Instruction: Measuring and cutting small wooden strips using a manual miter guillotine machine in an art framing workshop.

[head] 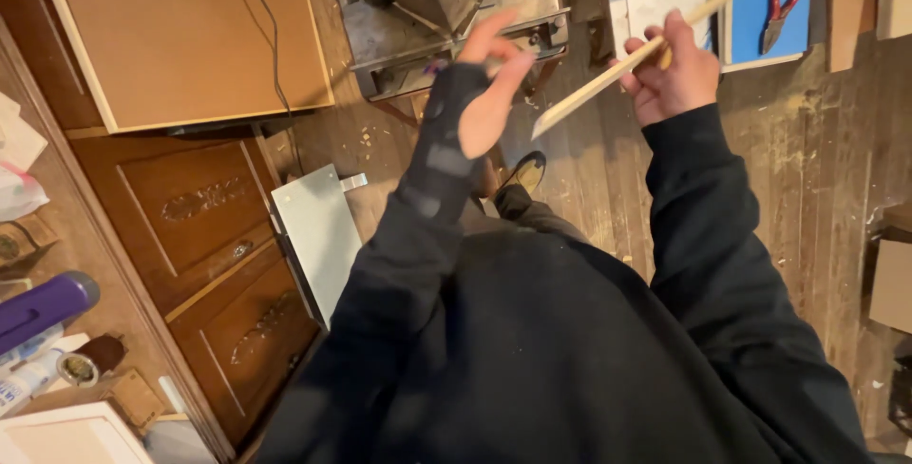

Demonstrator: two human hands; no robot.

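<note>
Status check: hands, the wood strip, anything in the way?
Right hand shut on wood strip. Left hand, braced, open, empty, beside the strip's lower end. Metal machine just beyond.

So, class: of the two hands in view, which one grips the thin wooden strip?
The right hand grips the wooden strip. The left hand, in a dark wrist brace, is open and holds nothing.

At the lower left edge of your frame, a purple cylindrical container [43, 307] lies tilted. Just below it sits a white tube [24, 380] with a blue-printed label. At the right edge, mid-height, you see a flat brown cardboard box [893, 285], partly cut off.
</note>
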